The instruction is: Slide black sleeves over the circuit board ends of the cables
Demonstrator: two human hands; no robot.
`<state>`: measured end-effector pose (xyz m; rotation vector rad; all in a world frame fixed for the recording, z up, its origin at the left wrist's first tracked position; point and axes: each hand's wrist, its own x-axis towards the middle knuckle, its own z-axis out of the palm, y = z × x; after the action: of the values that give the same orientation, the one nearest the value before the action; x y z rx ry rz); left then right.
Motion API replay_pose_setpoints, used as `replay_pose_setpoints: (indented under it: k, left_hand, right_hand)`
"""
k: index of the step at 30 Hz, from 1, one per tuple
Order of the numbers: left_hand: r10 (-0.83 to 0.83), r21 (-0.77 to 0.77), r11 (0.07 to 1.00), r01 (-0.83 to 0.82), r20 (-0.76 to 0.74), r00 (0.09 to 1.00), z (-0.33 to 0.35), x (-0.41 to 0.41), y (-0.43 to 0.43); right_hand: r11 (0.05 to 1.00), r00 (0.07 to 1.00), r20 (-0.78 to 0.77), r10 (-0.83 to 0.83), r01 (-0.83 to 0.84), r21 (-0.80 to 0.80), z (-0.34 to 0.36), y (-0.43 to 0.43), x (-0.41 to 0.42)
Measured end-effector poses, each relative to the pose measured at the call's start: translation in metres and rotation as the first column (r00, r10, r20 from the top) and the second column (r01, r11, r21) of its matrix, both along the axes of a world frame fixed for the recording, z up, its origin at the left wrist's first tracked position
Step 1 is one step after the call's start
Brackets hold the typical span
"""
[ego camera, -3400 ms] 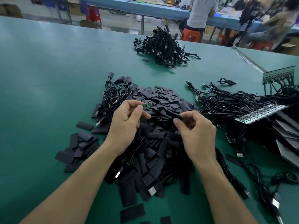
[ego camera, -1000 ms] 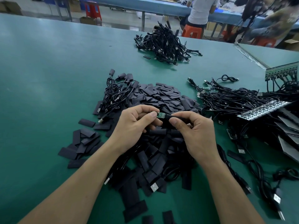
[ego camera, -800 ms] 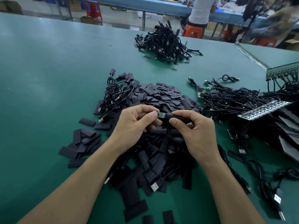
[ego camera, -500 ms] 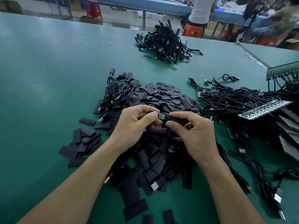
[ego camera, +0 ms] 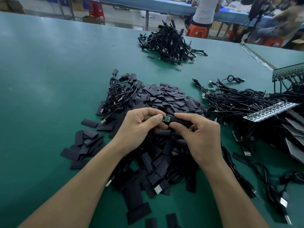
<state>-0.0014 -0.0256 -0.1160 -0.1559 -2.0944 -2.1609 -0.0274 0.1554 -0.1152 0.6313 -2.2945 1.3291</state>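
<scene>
My left hand pinches the small green circuit board at a cable's end between thumb and fingers. My right hand pinches a black sleeve whose open mouth sits over the board's right side; part of the board still shows green. Both hands hover over a big heap of loose black sleeves mixed with black cables. The cable itself is hidden under my hands.
A bundle of black cables with sleeved ends lies left of the heap. Another cable pile sits farther back. Tangled cables and circuit-board strips crowd the right. People sit at a blue bench beyond the green table.
My hands came together from apart; the sleeve in my right hand now meets the board and has crept slightly leftward over it during the last second.
</scene>
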Motion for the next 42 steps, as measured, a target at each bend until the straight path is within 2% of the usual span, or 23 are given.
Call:
replay_pose_setpoints:
  k: [6,10,13,19,25,32,37,42]
  left_hand:
    - [-0.055,-0.059,0.997,0.053,-0.022,0.998,-0.001,0.001,0.0]
    - [-0.066,-0.112,0.992,0.061,-0.039,0.997,-0.003,0.001,0.002]
    - [-0.005,-0.11,0.994,0.0,-0.042,0.999,-0.005,-0.001,0.0]
    - [0.097,-0.308,0.944,-0.118,-0.083,0.992,-0.013,-0.005,-0.004]
    - [0.032,-0.364,0.928,-0.081,-0.137,0.99,-0.013,-0.006,-0.003]
    - [-0.02,-0.33,0.944,-0.022,-0.123,0.992,-0.016,-0.005,-0.002]
    - [0.006,-0.389,0.92,-0.047,-0.106,0.994,-0.015,-0.005,-0.002]
    - [-0.004,-0.439,0.897,-0.046,-0.114,0.993,-0.015,-0.004,-0.002]
  right_hand:
    - [0.996,0.998,-0.016,0.057,-0.056,0.07,0.001,-0.004,0.004]
    - [0.998,0.999,-0.039,0.028,-0.026,0.064,0.002,-0.005,0.004]
    - [0.999,0.999,-0.036,0.015,-0.013,0.043,0.002,-0.005,0.004]
    - [0.999,0.999,-0.043,-0.015,0.016,0.041,0.003,-0.003,0.005]
    - [0.988,0.997,-0.076,0.011,0.001,0.152,0.001,-0.003,0.005]
    - [0.985,0.996,-0.089,0.003,0.013,0.17,0.0,0.0,0.002]
    - [0.98,0.992,-0.125,0.013,0.012,0.197,0.002,0.001,0.003]
    - [0.979,0.995,-0.086,0.057,-0.039,0.198,0.004,0.0,0.003]
